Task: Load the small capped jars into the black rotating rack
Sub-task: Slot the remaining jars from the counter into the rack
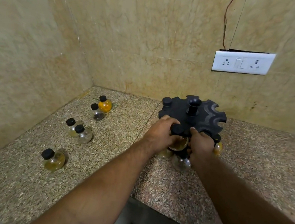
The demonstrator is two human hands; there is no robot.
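Note:
The black rotating rack (pixel 205 116) stands on the granite counter near the back wall, with notched slots around its rim and a centre post. My left hand (pixel 160 133) and my right hand (pixel 201 147) both grip a round jar (pixel 179 144) with a black cap at the rack's near edge. More jars hang or sit under the rack, one clear (pixel 181 162) and one orange (pixel 218 148). Several loose capped jars stand on the counter to the left: an orange one (pixel 105 105), a dark one (pixel 98 112), two clear ones (pixel 83 134) and a yellowish one (pixel 54 160).
Tiled walls meet in a corner at the back left. A white socket plate (pixel 242 62) is on the back wall, with a thin wire above it. The counter's front edge (pixel 168 209) runs beneath my forearms.

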